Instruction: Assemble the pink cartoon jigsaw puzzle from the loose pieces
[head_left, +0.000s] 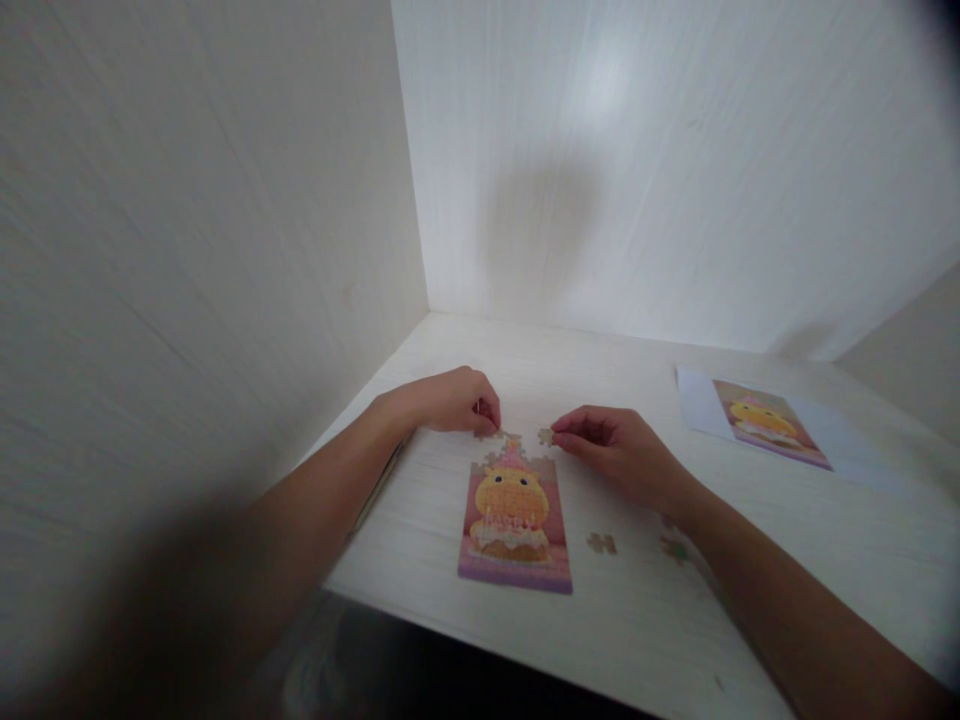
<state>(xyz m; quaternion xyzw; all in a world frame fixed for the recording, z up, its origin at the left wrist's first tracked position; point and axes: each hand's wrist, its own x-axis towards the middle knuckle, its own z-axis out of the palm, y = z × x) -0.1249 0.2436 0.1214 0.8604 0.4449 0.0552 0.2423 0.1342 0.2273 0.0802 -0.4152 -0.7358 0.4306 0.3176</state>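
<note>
A partly joined jigsaw puzzle (pixel 514 515) lies on the white table, showing a yellow animal in a pink party hat behind a cake with candles. Its upper edge is uneven. My left hand (pixel 463 402) is closed, thumb and fingers pinched on a small puzzle piece (pixel 510 436) just above the puzzle's top left; the fingertips partly hide it. To the right of the puzzle's top, my right hand (pixel 616 445) pinches a brownish puzzle piece (pixel 546 437) between thumb and fingers, apart from the puzzle.
Loose puzzle pieces lie right of the puzzle, one brownish piece (pixel 601 543) and others with a green spot (pixel 674 549) beside my right forearm. A printed reference picture (pixel 771 425) on a white sheet (pixel 701 402) lies at the right. Pale walls (pixel 637 200) bound the table's back and left.
</note>
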